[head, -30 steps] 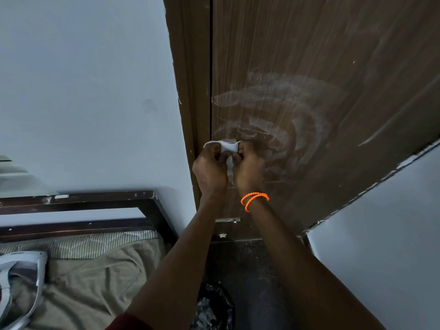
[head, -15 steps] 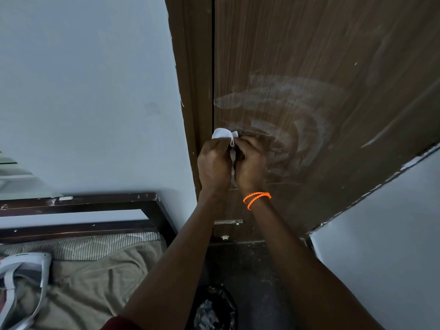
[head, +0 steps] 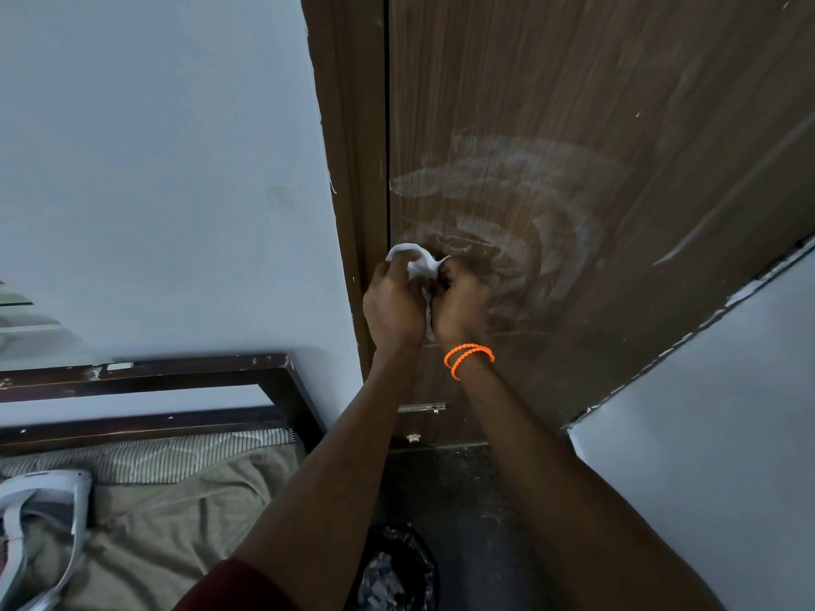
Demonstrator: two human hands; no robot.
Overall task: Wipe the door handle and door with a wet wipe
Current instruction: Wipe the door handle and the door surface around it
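Both hands barely shifted, left hand [head: 392, 302] and right hand [head: 461, 304] gripping wet wipe [head: 416, 264] hanging vertically against door [head: 573, 125]

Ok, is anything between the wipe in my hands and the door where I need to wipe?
Nothing visible is. Both the left hand and right hand grip the wet wipe right in front of the door, beside the smeared streaks. The handle itself is hidden behind the hands.
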